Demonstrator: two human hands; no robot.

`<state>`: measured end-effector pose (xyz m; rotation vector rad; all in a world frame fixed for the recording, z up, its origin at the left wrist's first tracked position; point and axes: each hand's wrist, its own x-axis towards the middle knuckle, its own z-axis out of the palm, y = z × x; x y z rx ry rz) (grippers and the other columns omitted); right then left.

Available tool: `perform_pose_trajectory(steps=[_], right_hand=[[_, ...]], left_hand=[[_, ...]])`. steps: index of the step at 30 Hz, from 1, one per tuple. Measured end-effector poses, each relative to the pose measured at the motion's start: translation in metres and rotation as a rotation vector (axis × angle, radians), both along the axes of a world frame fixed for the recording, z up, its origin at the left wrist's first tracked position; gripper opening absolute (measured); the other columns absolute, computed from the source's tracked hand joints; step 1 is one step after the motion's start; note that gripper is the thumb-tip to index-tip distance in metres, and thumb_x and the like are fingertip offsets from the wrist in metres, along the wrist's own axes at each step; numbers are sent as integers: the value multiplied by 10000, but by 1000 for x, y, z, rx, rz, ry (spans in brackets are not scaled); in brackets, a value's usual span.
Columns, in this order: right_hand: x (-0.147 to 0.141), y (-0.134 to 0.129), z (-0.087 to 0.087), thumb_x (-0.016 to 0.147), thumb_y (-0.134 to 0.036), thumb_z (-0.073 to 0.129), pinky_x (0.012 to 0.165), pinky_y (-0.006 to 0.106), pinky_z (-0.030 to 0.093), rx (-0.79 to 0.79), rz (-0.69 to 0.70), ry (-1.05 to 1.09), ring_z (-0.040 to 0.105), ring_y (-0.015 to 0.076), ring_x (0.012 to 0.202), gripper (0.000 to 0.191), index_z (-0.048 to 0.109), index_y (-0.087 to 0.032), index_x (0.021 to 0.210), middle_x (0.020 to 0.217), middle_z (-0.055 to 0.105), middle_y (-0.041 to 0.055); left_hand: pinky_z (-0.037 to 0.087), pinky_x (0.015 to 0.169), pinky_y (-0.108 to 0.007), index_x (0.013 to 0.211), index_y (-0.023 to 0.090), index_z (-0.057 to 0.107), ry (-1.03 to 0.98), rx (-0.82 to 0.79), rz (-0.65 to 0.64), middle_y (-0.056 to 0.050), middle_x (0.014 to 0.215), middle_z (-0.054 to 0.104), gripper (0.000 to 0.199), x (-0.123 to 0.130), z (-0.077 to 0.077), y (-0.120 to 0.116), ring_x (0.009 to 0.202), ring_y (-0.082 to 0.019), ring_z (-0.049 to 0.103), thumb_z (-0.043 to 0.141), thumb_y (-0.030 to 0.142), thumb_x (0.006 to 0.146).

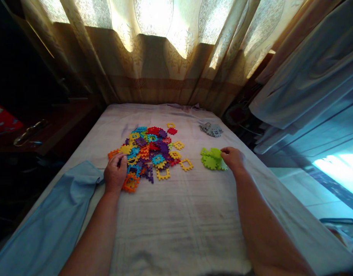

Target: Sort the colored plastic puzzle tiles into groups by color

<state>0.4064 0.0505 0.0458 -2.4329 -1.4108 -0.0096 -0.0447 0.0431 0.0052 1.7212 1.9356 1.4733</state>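
A mixed pile of toothed plastic building tiles (153, 147) in orange, yellow, blue, purple and red lies on the bed. My left hand (115, 173) rests against the pile's left edge, fingers curled in; what they hold, if anything, is hidden. An orange square tile (130, 183) lies just beside it. To the right, my right hand (234, 158) pinches a light green tile (215, 152) at its edge. That tile is over a small heap of green tiles (210, 163). Farther back sits a separate group of grey tiles (213, 130).
The bed (179, 222) has a pale, wrinkled sheet. Light blue cloth (69, 195) lies along its left side. Curtains (165, 65) hang behind, and draped fabric (302, 69) hangs at the right. A dark wooden cabinet (50, 119) stands at the left.
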Motion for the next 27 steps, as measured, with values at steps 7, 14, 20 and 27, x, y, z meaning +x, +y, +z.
perform_pose_trajectory(steps=[7,14,20,27], right_hand=[[-5,-6,6,810,-271,538,750,332,504,-17,-48,-10,689,250,907,298,770,-230,992,1000,753,92],[-86,17,24,905,-275,483,907,324,479,8,250,-9,654,217,1029,321,731,-221,1102,1157,708,88],[-165,52,4,911,-272,508,1025,318,422,-102,645,-6,569,209,1197,352,686,-247,1213,1273,668,54],[-177,72,5,855,-306,578,1030,435,417,-257,701,-131,486,274,1291,456,615,-322,1309,1359,590,86]], left_hand=[[493,1004,-396,926,201,693,-10,-5,-1,-97,1115,722,335,-1,0,0,1078,-243,656,482,449,846],[499,999,-382,918,209,692,-14,8,-3,-85,1093,728,324,0,1,0,1067,-233,661,486,450,851],[500,995,-380,937,214,697,5,-10,-10,-82,1117,724,323,0,1,0,1078,-231,658,482,441,856],[505,986,-384,940,214,692,0,-10,-3,-79,1105,725,314,0,-2,0,1069,-232,660,491,439,854]])
